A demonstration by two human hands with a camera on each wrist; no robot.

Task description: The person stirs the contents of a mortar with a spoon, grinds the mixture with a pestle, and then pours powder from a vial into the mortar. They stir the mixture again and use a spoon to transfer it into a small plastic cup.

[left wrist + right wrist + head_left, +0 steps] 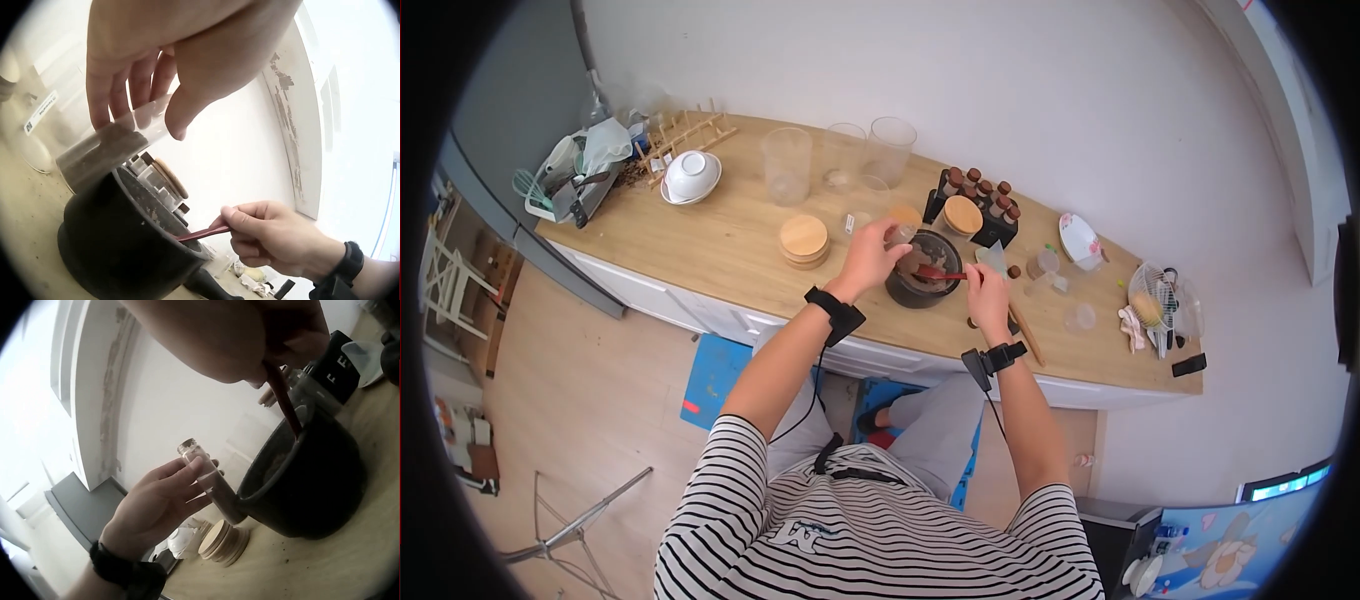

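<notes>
My left hand [870, 262] grips a clear cylindrical vial [217, 487] by its side, fingers on one side and thumb on the other. The vial is tilted and part filled with brown powder, its uncapped neck pointing away from the bowl. Its lower end is right at the rim of a black, thick-walled bowl [312, 494] standing on the wooden counter [740, 235]. Over the bowl's other side, my right hand [275, 234] pinches the thin handle of a red utensil [945, 275]. The utensil's lower end reaches inside, where brown material [920, 262] lies.
Behind the bowl stand a black rack of brown-capped bottles [1000, 225] and tall clear containers [787, 165]. A wooden-lidded jar [804, 238] is to the left, near white bowls [691, 175]. Rightward are a wooden stick [1027, 330], a flowered dish [1081, 242] and a wire basket [1155, 290].
</notes>
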